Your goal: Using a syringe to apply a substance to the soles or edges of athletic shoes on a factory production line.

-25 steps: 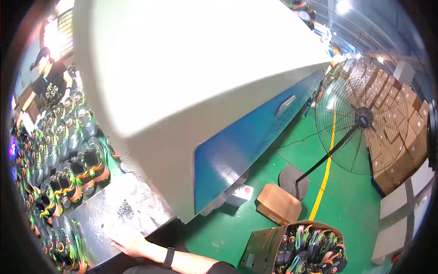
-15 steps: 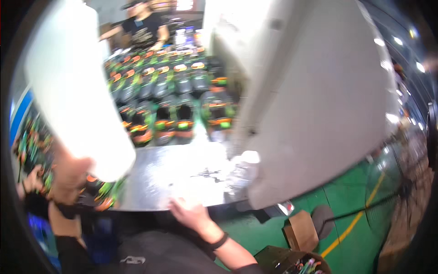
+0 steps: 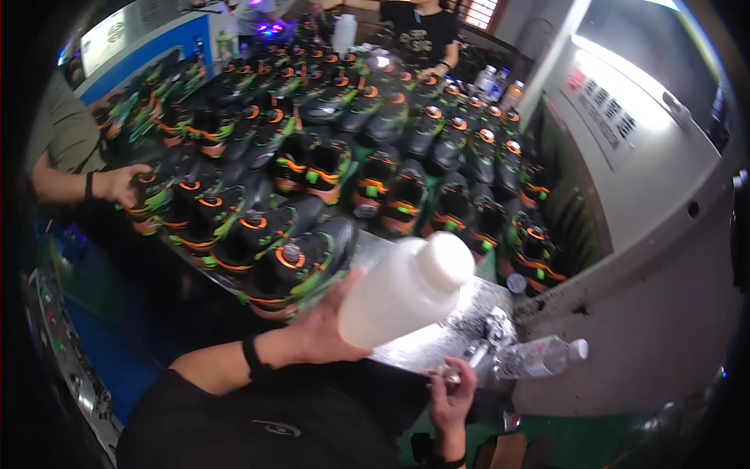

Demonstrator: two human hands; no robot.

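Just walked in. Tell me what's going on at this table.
The person's left hand grips a large white bottle, its cap on, above the metal tabletop. The right hand has its fingers around a small item, too blurred to identify. A clear bottle is by the tabletop's right end. Rows of black shoes with orange and green trim spread beyond. At the left, a co-worker's hand is at one of the shoes.
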